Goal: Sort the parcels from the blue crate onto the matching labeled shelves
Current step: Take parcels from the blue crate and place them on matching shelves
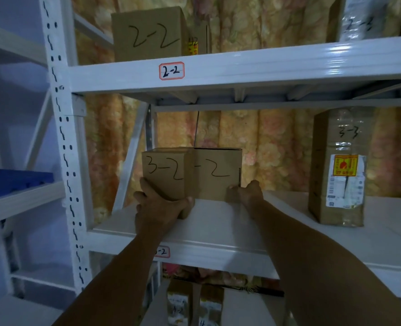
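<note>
One parcel (164,172) gripped by left hand (158,208); right hand (247,195) touches box (216,175).

- Middle shelf (218,229): rear 3-2 box (218,177) at centre, front 3-2 box (164,172) overlapping its left part, tall 3-3 box (336,175) well apart at right.
- Upper shelf (265,67), labelled 2-2: 2-2 box (147,35).
</note>
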A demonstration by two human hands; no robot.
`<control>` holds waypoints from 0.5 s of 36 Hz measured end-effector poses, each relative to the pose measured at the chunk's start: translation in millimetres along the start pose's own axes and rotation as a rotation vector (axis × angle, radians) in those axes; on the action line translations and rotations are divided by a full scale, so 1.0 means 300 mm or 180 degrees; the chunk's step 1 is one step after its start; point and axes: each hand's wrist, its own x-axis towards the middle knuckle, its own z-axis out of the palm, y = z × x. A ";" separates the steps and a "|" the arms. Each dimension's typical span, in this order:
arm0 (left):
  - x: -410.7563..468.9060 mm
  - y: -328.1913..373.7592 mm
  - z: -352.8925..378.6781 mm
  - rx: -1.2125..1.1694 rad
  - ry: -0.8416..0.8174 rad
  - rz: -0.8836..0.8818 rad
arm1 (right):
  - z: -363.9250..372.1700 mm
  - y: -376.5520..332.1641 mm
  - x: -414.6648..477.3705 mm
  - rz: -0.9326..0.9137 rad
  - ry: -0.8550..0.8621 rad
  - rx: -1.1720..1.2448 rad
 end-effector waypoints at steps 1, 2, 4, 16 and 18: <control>0.001 -0.004 -0.001 0.0013 -0.0018 -0.0001 | -0.005 0.000 -0.011 -0.0005 0.0032 -0.0030; 0.001 -0.007 -0.002 0.0015 -0.0034 -0.0003 | -0.010 0.001 -0.022 -0.0040 0.0056 -0.0055; 0.000 -0.012 -0.004 -0.0002 -0.0050 -0.0019 | -0.027 -0.004 -0.053 -0.0026 0.0047 -0.0237; -0.173 0.015 -0.046 0.0329 -0.0058 -0.0149 | -0.217 -0.017 -0.365 -0.0900 -0.1005 -0.2654; -0.241 0.033 -0.055 0.0600 -0.0027 0.0008 | -0.271 -0.028 -0.421 -0.0977 -0.1034 -0.2956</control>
